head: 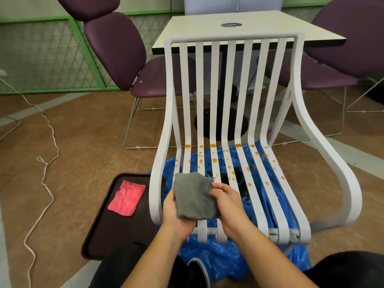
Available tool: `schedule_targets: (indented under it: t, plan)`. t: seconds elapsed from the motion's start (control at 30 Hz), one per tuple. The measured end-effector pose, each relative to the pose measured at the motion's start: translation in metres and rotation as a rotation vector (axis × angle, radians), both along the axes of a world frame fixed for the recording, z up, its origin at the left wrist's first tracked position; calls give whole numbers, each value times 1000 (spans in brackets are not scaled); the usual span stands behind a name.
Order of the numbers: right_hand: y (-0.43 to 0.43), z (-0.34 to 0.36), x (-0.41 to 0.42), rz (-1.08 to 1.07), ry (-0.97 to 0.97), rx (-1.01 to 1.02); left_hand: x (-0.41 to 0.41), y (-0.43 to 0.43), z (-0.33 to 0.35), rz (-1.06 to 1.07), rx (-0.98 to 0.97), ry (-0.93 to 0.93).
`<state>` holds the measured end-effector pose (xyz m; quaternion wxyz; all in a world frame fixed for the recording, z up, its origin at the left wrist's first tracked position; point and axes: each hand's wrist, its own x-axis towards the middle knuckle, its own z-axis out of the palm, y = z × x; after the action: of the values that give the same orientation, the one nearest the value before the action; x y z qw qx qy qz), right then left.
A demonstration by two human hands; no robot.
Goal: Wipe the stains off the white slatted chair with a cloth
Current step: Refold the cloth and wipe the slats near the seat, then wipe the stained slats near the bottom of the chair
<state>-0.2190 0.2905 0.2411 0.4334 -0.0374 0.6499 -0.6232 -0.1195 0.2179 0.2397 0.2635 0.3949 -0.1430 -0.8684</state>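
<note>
The scene is lit evenly and brightly; shadows are soft, straight lines are bowed near the edges, and slight blur is seen throughout.

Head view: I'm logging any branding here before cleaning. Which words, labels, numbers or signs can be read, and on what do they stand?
On the table, a dark oval sticker: one short pale word, too blurred to read.
On the white slatted chair, grey cloth, pink cloth and tray: no text visible.
</note>
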Motion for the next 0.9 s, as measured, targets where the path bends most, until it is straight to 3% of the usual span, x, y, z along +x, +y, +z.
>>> schedule_targets:
  t: [0.13,0.23,0.37,0.57,0.8,0.9]
  plan:
    - [4,-1,-5,28,178,8,-1,4,7,-36,41,32]
    - [6,-1,-10,-20,277,-43,-2,6,18,-43,-36,-29]
    - [4,-13,-25,-97,232,-31,8,3,49,-2,-195,-27]
    - [1,-46,-13,299,121,199,48,-55,78,252,-388,96]
    - [-25,-71,0,468,362,351,66,-119,21,553,-211,-128]
    - [-44,-82,0,425,339,407,57,-139,-30,485,-193,-501]
